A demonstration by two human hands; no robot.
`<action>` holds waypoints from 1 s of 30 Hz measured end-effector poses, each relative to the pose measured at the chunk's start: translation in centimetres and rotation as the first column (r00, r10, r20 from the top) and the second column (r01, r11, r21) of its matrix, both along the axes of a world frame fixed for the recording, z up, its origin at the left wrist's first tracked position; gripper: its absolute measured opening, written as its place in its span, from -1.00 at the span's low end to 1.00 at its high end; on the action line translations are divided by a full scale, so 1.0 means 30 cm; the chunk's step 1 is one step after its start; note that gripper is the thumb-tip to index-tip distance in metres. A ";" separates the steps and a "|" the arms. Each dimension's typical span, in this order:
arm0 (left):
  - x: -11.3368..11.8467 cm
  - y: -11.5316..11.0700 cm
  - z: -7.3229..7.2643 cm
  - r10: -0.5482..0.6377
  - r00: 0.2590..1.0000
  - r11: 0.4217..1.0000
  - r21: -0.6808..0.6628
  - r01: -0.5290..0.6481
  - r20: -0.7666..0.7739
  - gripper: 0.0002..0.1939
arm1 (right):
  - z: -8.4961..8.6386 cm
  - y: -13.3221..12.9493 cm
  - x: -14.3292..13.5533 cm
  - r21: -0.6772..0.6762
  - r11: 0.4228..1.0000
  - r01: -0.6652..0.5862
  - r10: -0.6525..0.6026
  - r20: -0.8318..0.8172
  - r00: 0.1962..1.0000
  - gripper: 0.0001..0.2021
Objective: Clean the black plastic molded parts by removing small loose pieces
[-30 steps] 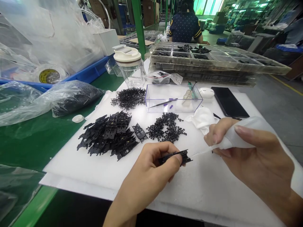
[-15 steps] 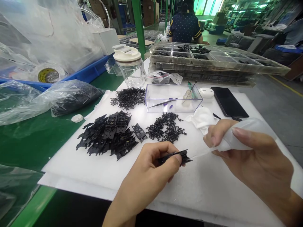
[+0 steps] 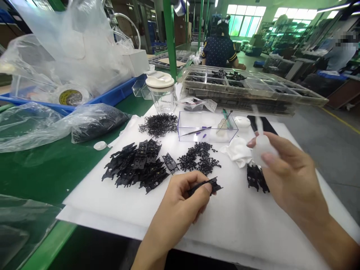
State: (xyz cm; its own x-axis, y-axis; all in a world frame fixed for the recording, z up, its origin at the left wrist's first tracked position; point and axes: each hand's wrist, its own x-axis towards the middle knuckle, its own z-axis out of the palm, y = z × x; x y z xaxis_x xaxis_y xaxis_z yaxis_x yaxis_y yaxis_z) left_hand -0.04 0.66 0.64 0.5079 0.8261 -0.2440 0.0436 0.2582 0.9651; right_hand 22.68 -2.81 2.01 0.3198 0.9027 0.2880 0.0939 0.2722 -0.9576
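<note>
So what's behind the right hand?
Beyond the right hand and its white squeeze bottle, part of a flat black slab shows; its near end is covered. Black parts also peek out, partly hidden, so their full count can't be told.

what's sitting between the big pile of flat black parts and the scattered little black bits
One flat black part lies between the pile and the little bits, seen in the head view.
</note>
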 end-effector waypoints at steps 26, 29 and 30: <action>-0.023 -0.028 -0.013 0.262 0.889 0.960 -0.005 -0.281 0.375 -0.76 | 0.058 -0.024 -0.064 -0.564 0.749 -0.347 0.651 0.530 0.544 -0.56; -0.026 -0.029 -0.013 0.257 0.894 0.962 -0.013 -0.271 0.366 -0.75 | 0.115 -0.028 0.015 -0.578 0.775 -0.255 0.601 0.551 0.579 -0.32; -0.026 -0.029 -0.013 0.255 0.897 0.964 -0.018 -0.266 0.361 -0.75 | 0.137 -0.016 0.044 -0.577 0.780 -0.242 0.589 0.549 0.592 -0.43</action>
